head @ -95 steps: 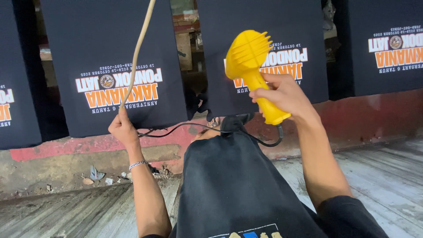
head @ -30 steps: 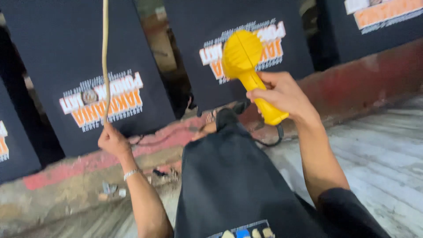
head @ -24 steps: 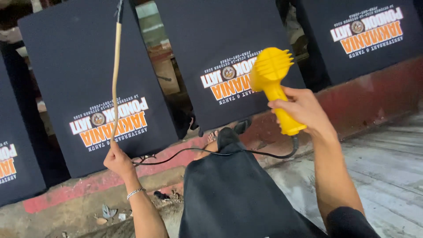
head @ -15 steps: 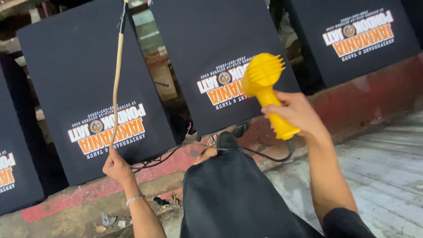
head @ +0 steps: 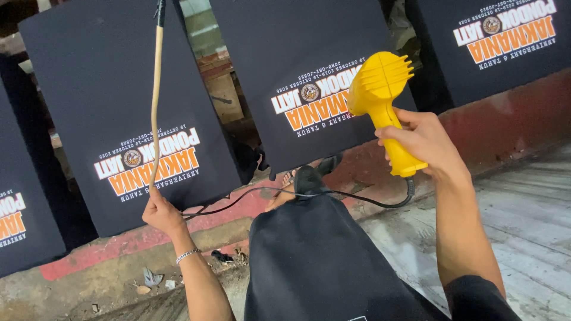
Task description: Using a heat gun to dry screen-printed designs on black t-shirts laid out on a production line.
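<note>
My right hand (head: 425, 145) grips the handle of a yellow heat gun (head: 383, 101), its nozzle pointed at a black printed board (head: 309, 77) leaning against the wall. Its black cord (head: 333, 195) runs from the handle's base across to the left. My left hand (head: 160, 213) holds the lower end of a thin tan stick (head: 155, 89) that rises upright in front of another black printed board (head: 128, 119). A black cloth (head: 321, 261) lies draped over my leg between the two arms.
More black printed boards (head: 505, 41) stand in a row along a low red-painted ledge (head: 511, 128). My foot in a sandal (head: 303, 177) rests near that ledge. Debris (head: 151, 279) lies on the worn concrete floor (head: 523, 220) at lower left.
The view has shifted left and up along the row of boards. My right hand with the heat gun has moved rightward. My left hand keeps the stick upright.
</note>
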